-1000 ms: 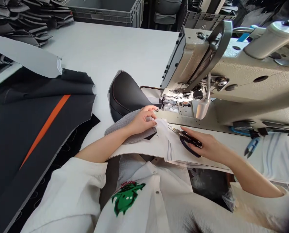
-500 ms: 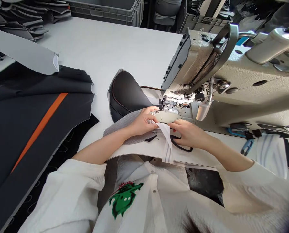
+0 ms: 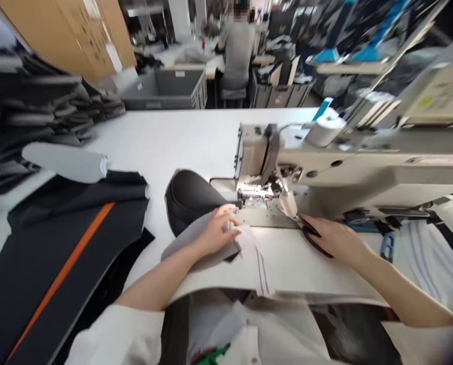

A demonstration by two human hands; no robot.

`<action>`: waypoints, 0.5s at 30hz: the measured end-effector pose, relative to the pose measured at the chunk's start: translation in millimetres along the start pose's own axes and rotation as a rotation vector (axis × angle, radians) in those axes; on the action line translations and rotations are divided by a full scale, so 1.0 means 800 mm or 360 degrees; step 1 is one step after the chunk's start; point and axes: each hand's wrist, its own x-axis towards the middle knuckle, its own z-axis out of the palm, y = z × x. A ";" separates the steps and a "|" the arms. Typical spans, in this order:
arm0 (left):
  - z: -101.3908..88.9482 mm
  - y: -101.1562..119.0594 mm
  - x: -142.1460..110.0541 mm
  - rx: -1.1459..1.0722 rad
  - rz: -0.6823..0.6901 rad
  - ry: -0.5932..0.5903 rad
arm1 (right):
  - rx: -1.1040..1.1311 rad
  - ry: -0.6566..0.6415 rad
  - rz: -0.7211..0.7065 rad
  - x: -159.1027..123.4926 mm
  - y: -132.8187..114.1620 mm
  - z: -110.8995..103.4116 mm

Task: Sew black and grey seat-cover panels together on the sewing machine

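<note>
My left hand (image 3: 216,235) is closed over the edge of a sewn fabric piece, with a grey textured panel (image 3: 183,241) and a black stitched panel (image 3: 196,192). From beside its thumb a white strip with blue-grey lines (image 3: 262,268) hangs to the table's front edge. My right hand (image 3: 336,241) grips scissors (image 3: 317,245) by their black handles, blades pointing left towards the sewing machine (image 3: 257,152). The fabric lies left of the lit needle area. Motion blur hides exactly how the left fingertips hold it.
Dark fabric with an orange stripe (image 3: 85,241) covers the table's left side, below stacked dark pieces (image 3: 51,111). A blue cutter (image 3: 388,247) and white striped material (image 3: 424,258) lie at right. Beyond the table (image 3: 165,137) are grey crates (image 3: 165,88) and a seated person (image 3: 239,50).
My right hand has moved right with the scissors, away from my left hand and the white strip. The head view has tilted up, showing more of the room. My left hand stays at the fabric.
</note>
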 end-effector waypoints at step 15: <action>-0.198 0.028 -0.044 0.1258 -0.0830 0.0361 | 0.0500 0.0715 -0.1427 0.089 -0.194 0.022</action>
